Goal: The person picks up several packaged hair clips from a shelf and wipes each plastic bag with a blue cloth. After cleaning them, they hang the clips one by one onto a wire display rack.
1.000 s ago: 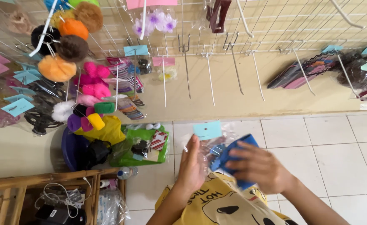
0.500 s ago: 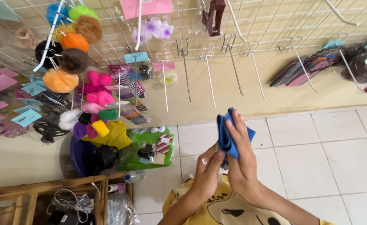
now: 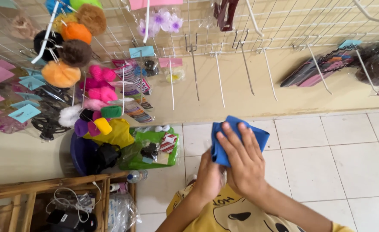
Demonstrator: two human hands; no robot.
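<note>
Holding a blue card between them, both hands sit low in the head view, above the tiled floor and in front of a yellow shirt. The right hand lies flat over the card's front, fingers spread and pressed on it. The left hand is behind and below, closed on the card's lower edge. Beyond the card, a wire grid on the wall carries bare hooks. Left of the card, pompoms in orange, brown and pink hang on the grid, with paper tags beside them. Below those, left of the card, a green bag lies on the floor next to a blue basin. Right of the card, well apart, dark hair combs hang in packets.
</note>
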